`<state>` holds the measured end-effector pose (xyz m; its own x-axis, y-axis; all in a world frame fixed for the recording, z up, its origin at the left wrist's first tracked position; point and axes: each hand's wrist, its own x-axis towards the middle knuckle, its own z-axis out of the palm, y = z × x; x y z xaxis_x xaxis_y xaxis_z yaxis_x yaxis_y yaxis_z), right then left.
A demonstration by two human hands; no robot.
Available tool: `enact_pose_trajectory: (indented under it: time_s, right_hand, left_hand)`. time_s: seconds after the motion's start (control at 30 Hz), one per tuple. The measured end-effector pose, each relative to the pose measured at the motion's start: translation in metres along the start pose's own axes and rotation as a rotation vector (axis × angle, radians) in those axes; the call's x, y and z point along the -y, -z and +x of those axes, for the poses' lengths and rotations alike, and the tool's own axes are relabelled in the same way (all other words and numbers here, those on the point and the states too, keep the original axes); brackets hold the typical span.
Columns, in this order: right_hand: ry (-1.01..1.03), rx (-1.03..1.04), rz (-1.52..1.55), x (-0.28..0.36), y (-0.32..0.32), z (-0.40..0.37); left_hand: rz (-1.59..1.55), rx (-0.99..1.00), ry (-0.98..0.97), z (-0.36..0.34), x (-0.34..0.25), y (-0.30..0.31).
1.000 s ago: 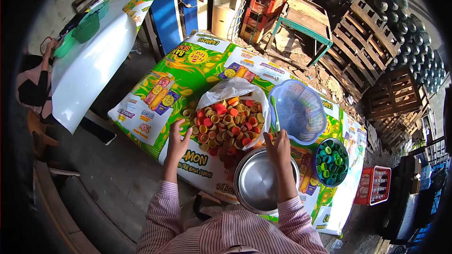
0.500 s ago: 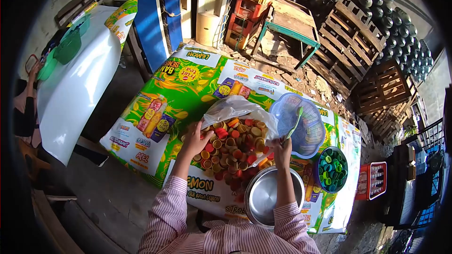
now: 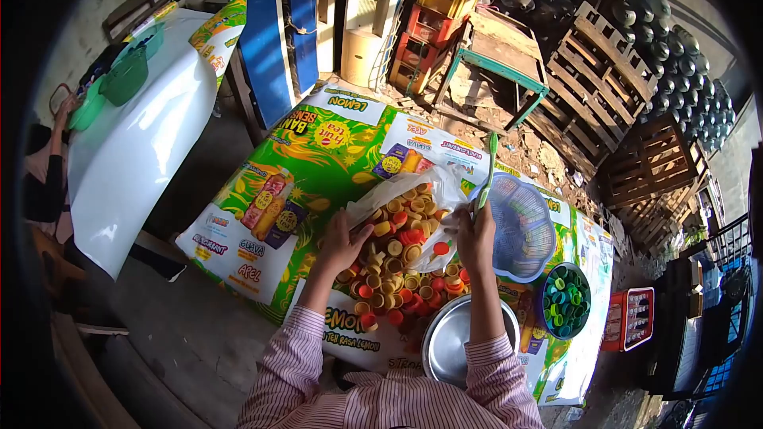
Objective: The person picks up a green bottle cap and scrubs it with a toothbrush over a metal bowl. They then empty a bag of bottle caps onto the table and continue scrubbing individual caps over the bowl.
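Observation:
A clear plastic bag lies tilted on the table, its mouth towards me, with red, orange and yellow bottle caps in it and spilled out in front. My left hand is closed on the bag's left edge. On the other edge, my right hand is closed too, and a green toothbrush sticks up from the same grip. Just below the right hand is a round metal bowl. A lilac plastic basket sits to its right, beside a dark bowl of green caps.
A printed plastic sheet covers the table. At the left, another person's hand is by green baskets on a white-covered table. Behind stand crates, a wooden stand and pallets. A red crate is at right.
Both hands have raised the bag's edges, and more caps lie spilled towards me. The toothbrush now points more upright in my right hand. The view has shifted slightly.

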<state>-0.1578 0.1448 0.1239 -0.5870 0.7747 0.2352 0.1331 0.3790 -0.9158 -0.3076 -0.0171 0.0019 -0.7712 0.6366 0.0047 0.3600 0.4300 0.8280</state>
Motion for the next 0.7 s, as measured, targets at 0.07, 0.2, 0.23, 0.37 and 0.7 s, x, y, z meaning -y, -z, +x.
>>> enact_pose_trajectory:
  time_s: [0.07,0.2,0.23,0.37,0.7]
  right_hand:
    - [0.018,-0.012,-0.057,-0.011,0.004,0.0]
    - [0.065,-0.106,-0.414,-0.037,0.01,-0.006]
    - [0.034,-0.133,-0.521,-0.04,0.013,-0.011]
    - [-0.027,-0.083,-0.43,-0.055,0.032,-0.031]
    - [0.114,-0.073,-0.498,-0.074,0.033,-0.057]
  left_hand:
    - [0.151,-0.101,-0.148,-0.011,-0.027,0.003]
    - [0.307,0.07,-0.609,-0.045,-0.055,-0.012]
    - [0.282,0.1,-0.634,-0.054,-0.054,-0.013]
    - [-0.098,-0.312,-0.436,-0.107,-0.011,0.015]
    - [0.023,-0.624,0.019,-0.196,0.069,0.043]
